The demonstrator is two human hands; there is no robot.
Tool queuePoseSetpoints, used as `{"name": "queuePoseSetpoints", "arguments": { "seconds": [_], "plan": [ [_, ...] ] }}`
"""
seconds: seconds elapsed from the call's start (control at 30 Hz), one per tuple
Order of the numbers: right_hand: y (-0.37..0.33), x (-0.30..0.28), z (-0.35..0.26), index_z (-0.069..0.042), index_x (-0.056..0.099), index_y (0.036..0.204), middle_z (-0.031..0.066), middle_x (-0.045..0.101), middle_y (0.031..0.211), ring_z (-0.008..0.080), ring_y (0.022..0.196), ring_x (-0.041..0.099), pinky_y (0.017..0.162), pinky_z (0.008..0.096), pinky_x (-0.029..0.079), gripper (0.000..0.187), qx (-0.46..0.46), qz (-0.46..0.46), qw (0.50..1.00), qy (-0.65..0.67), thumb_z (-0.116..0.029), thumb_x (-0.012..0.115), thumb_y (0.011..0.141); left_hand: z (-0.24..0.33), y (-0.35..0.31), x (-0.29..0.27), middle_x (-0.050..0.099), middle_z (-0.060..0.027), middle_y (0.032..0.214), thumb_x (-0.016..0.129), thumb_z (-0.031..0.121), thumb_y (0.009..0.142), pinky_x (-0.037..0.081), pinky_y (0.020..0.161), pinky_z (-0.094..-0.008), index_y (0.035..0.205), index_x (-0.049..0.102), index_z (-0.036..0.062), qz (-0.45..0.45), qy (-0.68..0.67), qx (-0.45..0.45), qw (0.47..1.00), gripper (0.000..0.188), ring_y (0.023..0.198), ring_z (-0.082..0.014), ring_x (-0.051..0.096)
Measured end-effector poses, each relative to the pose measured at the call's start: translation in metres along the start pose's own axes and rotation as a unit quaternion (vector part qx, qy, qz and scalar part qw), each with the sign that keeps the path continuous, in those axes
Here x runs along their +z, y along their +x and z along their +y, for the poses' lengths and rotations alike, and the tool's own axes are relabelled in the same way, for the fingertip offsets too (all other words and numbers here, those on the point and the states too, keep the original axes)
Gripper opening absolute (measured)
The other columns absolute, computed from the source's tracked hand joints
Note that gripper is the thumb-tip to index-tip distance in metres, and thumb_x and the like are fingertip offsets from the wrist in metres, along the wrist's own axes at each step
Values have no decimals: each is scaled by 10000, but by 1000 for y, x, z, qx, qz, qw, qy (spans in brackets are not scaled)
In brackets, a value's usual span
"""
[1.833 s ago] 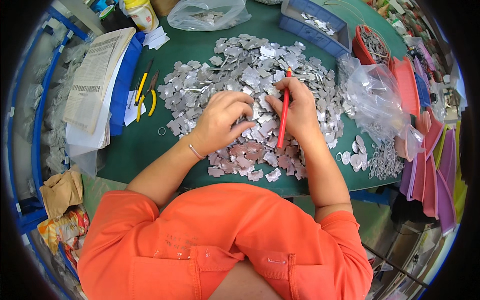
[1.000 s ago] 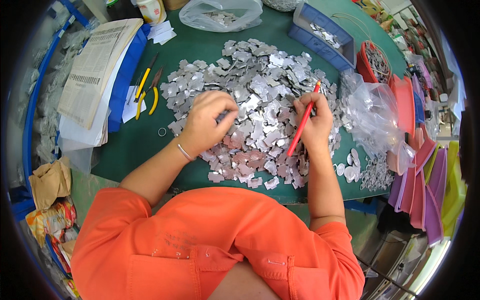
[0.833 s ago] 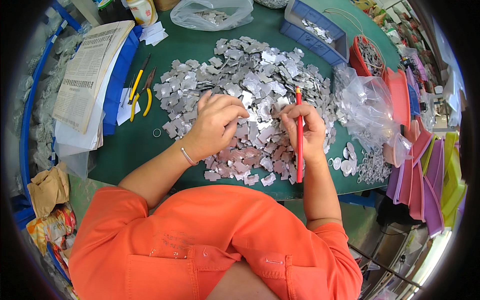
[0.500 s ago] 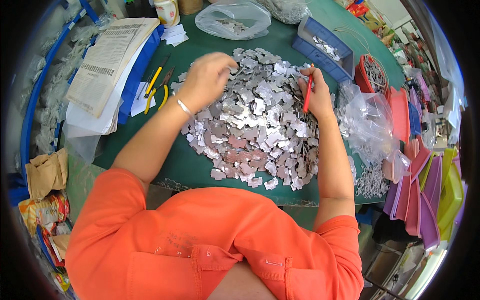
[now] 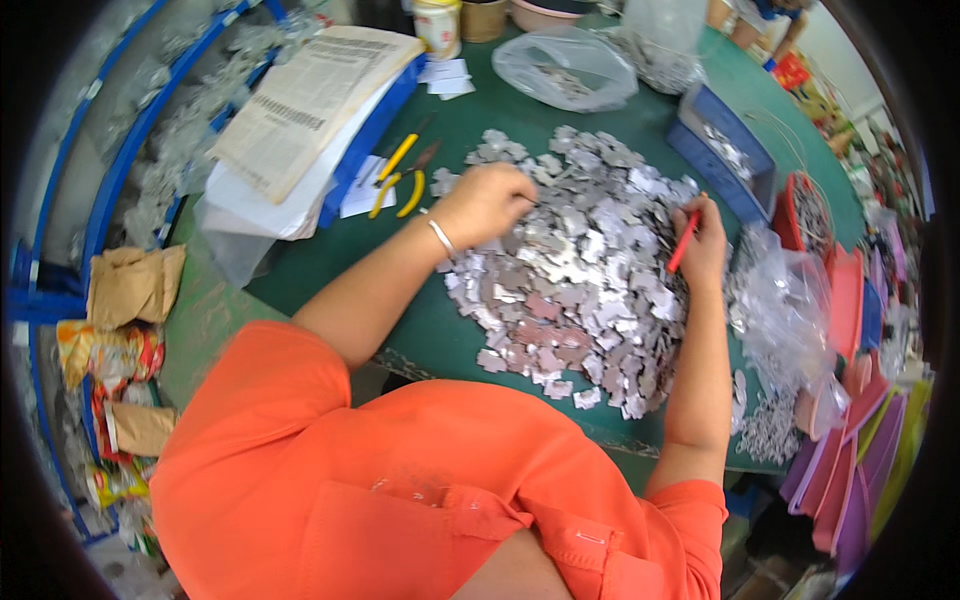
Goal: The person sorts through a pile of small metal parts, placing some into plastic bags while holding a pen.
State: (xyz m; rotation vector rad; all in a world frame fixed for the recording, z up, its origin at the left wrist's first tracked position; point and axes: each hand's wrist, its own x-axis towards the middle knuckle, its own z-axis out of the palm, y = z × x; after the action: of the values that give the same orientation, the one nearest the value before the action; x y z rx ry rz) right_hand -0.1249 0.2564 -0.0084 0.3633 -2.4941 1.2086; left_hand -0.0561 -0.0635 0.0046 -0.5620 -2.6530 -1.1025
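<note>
A wide heap of small flat silvery metal pieces covers the middle of the green table, notched in outline. Over the heap's left side is my left hand, a metal band on its wrist. Its fingers are closed together at the pieces; what they pinch is too small and blurred to make out. At the heap's right edge my right hand grips a slim red pen, tilted, with its lower end toward the pieces. Yellow-handled pliers lie left of my left hand.
Newspaper and sheets rest on a blue bin at the left. Behind the heap are a clear plastic bag and a blue-grey bin. On the right stand a red bowl and another plastic bag. Another person's arm shows far right.
The view has turned, so the table things sit farther right in the picture. My left hand has come down nearer over the heap. The red pen stays in my right hand.
</note>
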Motion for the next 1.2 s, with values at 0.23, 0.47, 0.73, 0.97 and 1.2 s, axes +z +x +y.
{"name": "queuePoseSetpoints", "arguments": {
  "seconds": [0.23, 0.47, 0.73, 0.97, 1.2],
  "plan": [
    [-1, 1, 0, -34, 479, 821, 60, 498, 675, 146, 624, 447, 603, 269, 411, 183, 9, 10, 1000, -23, -87, 653, 803, -32, -37, -38, 562, -132, 957, 631, 38, 712, 441, 788, -425, 901, 621, 46, 174, 253, -151, 940, 190, 936, -328, 527],
    [0, 0, -12, -30, 486, 829, 96, 537, 707, 193, 636, 491, 624, 293, 427, 176, 1, -9, 997, -78, -82, 651, 795, -53, -50, -40, 581, -114, 937, 663, 178, 693, 470, 736, -443, 840, 635, 73, 164, 311, -240, 905, 183, 895, -321, 550],
    [-2, -1, -9, -40, 499, 846, 83, 543, 723, 182, 654, 492, 639, 288, 431, 163, 20, -15, 997, -67, -79, 650, 797, -61, -36, -33, 573, -135, 919, 598, 45, 696, 450, 782, -411, 881, 627, 50, 254, 276, -117, 919, 188, 879, -331, 547],
    [0, 1, -6, -39, 485, 838, 68, 534, 737, 160, 657, 471, 654, 260, 423, 167, 10, -15, 998, -61, -65, 645, 798, -52, 16, 0, 604, -178, 920, 645, 194, 759, 455, 814, -396, 918, 638, -4, 90, 256, -213, 939, 253, 900, -349, 570],
    [0, 2, 0, -35, 495, 855, 28, 506, 729, 119, 667, 451, 640, 229, 398, 149, 6, -11, 998, -68, -68, 633, 810, -55, 19, -8, 640, -155, 838, 676, 184, 742, 482, 750, -351, 836, 639, 7, 66, 21, -182, 981, 203, 820, -285, 619]
  ]
}}
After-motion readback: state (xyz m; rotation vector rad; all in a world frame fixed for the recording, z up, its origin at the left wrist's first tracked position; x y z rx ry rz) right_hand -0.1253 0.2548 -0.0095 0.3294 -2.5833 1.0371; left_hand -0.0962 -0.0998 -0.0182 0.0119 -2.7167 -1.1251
